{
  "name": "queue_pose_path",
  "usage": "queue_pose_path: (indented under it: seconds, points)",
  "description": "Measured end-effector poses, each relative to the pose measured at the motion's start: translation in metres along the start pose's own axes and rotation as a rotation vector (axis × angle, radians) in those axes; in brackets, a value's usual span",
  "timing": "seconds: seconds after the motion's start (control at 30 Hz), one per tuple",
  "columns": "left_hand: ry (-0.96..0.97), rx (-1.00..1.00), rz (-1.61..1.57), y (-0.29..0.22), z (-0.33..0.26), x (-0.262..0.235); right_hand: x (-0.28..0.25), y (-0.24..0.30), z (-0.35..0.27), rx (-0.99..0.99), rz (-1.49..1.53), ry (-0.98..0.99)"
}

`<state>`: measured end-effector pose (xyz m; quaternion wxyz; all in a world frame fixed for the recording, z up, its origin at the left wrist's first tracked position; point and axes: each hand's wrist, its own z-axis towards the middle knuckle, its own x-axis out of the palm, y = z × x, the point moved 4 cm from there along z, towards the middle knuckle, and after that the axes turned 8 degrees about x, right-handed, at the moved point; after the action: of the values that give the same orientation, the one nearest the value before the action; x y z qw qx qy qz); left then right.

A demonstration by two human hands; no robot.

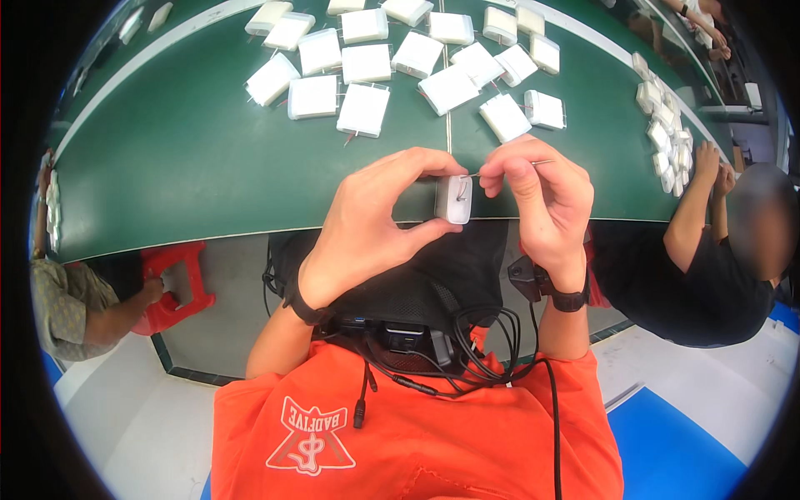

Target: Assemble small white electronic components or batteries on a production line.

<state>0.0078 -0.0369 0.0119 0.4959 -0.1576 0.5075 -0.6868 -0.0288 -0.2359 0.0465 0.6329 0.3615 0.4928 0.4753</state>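
Watch first for the loose cables [508,358] at the waist, holding both wrists clear of the loops. Beyond these, at the middle of the near edge of the green counter [208,167], seen in the left hand [367,221]: a white block [443,200], pinched between thumb on the near side and fingers on the far side, narrow end facing right and up. Just to the right, in the right hand [546,196]: a thin metal rod [543,162], pinched between thumb and fingertips, close to the bent wire [461,193] on that narrow end. Touching the wire or just apart: too small to tell. To work the wire well, probably best to grip the block firmly by the sides, brace the right wrist, move the rod in small, gentle turns and avoid scraping the casing. Farther off, leave undisturbed the loose group of similar blocks [367,62] across the far side, and the crowded pile [662,137] at far right.
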Motion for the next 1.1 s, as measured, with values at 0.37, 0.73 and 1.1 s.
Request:
queue_pose_path:
  seconds: [0.37, 0.73, 1.1]
  points:
    - [-0.008, 0.009, 0.003, 0.001, -0.001, 0.000, 0.002, -0.005, -0.001, 0.003, 0.052, 0.002]
    - [-0.003, 0.001, -0.008, 0.001, 0.000, -0.001, 0.005, 0.007, 0.002, -0.003, -0.042, -0.007]
    - [-0.001, 0.023, 0.006, 0.001, 0.000, -0.001, 0.007, 0.020, 0.008, -0.105, -0.279, 0.026]
